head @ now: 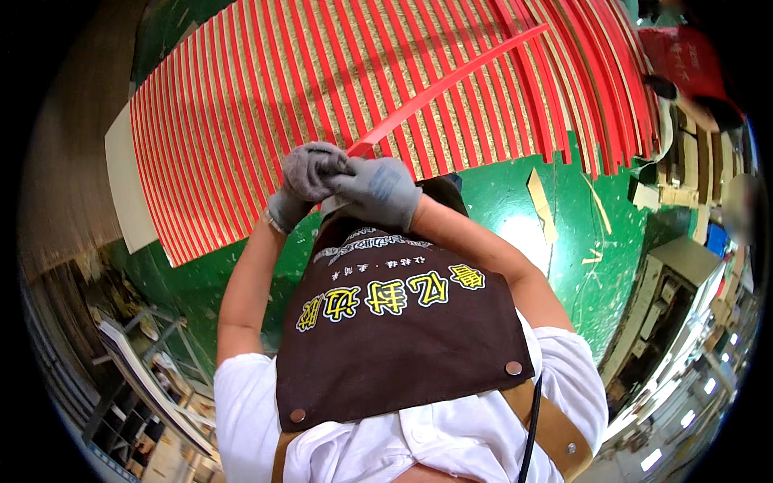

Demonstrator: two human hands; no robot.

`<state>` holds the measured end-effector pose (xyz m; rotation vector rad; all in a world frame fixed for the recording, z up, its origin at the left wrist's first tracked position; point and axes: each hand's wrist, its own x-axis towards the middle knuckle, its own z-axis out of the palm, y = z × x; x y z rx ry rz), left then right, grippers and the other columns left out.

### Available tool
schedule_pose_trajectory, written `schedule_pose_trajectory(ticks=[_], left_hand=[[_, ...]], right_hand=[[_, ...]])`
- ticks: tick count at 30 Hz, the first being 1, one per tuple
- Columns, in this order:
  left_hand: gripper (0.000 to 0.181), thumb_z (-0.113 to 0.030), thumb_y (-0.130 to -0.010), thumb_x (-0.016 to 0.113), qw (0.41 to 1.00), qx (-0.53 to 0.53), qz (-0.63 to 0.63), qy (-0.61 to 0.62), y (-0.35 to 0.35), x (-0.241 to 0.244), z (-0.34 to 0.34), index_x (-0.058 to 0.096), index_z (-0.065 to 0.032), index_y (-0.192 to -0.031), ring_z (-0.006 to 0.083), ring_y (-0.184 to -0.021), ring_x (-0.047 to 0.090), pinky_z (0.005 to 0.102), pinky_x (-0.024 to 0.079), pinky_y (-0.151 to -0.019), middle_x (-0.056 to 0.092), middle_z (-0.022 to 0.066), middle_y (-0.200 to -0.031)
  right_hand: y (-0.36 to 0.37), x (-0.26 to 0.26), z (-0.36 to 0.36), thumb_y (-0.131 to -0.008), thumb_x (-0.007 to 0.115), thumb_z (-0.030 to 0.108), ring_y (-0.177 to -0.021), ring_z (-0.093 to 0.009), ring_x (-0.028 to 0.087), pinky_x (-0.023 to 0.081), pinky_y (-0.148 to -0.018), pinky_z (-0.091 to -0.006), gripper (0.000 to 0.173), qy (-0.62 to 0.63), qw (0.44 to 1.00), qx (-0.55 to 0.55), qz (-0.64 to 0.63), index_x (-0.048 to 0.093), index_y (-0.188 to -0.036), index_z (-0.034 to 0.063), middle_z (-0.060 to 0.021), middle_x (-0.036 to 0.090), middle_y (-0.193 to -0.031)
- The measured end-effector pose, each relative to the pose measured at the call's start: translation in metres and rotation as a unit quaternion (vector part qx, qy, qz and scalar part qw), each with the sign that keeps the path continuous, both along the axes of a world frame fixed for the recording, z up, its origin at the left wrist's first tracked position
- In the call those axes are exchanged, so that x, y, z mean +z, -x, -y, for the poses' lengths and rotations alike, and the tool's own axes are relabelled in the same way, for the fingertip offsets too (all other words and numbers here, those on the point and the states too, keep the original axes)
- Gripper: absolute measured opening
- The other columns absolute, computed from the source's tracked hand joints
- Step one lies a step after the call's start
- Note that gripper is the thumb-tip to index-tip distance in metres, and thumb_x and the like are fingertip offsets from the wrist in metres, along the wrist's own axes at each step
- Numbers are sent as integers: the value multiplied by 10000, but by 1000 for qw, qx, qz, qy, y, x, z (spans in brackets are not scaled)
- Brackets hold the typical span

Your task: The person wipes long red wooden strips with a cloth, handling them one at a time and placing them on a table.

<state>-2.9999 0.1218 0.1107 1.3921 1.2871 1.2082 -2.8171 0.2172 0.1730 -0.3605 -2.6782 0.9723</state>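
A long, narrow red strip [447, 84] slants up and right from my two gloved hands, above a row of boards. My left hand [314, 173], in a grey knit glove, is curled around the strip's near end. My right hand [379, 188], in a lighter grey coated glove, meets it there with bent fingers. The hands overlap in front of my apron, hiding the strip's end and the exact grip. Beneath the strip, many particleboard pieces [266, 127] with red edges lie side by side, their raw chip faces showing between the red bands.
A pale panel [134, 181] lies at the row's left end. Wood offcuts [542, 205] are scattered on the green floor [501, 193]. A person in a red top [682, 63] is at the far right. A metal rack [154, 338] stands lower left, a grey cabinet [679, 262] right.
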Motion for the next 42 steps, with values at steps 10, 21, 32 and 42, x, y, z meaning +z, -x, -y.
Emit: schedule_pose_trajectory(ticks=[10, 21, 32, 42], left_hand=[[384, -313, -1000, 466, 874, 107, 322, 349, -9, 95, 39, 544, -22, -1239, 56, -477, 399, 199, 306, -452, 492, -19, -666], [566, -411, -872, 657, 892, 227, 206, 332, 41, 163, 197, 586, 53, -1189, 120, -616, 576, 228, 437, -527, 648, 85, -845], [437, -262, -864, 691, 950, 160, -22, 267, 24, 145, 132, 618, 37, -1174, 181, -913, 612, 302, 469, -830, 665, 91, -981], [313, -256, -757, 738, 871, 15, -480, 103, 22, 31, 40, 671, -98, -1019, 287, -722, 563, 416, 463, -647, 559, 99, -771]], right_hand=[[-80, -74, -227, -875, 608, 361, -851, -340, 640, 515, -699, -428, 288, -160, 891, -425, -4, 644, -1130, 233, -116, 656, -913], [-128, -130, -360, -863, 515, 408, -1099, -337, 606, 467, -936, -452, 466, 34, 765, -603, 221, 561, -1286, 216, -162, 625, -1204], [-51, -47, -185, -938, 598, 349, -552, -109, 539, 436, -502, -251, 356, 459, 720, -409, -322, 595, -1003, 0, -45, 618, -721], [-125, -113, -181, -912, 626, 268, -416, -106, 453, 335, -391, -260, 232, 550, 622, -449, -331, 582, -846, 51, -41, 564, -616]])
